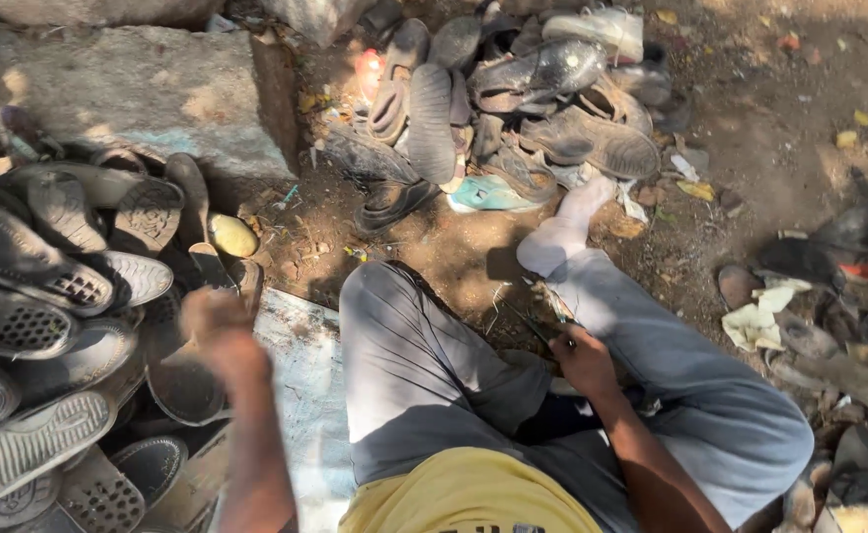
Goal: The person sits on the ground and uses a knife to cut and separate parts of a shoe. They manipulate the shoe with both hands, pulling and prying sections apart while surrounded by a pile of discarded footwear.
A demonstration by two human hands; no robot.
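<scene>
I sit on the ground in grey trousers with a white sock on the outstretched foot. My left hand is blurred, its fingers curled, above a dark shoe sole at the edge of a heap of worn soles. Whether it holds anything is unclear. My right hand rests between my legs, closed on a thin dark tool that points toward the dirt.
A second heap of old sandals and shoes lies ahead. A big stone block stands at the back left, with a pale board under my left leg. Scraps and more footwear litter the right.
</scene>
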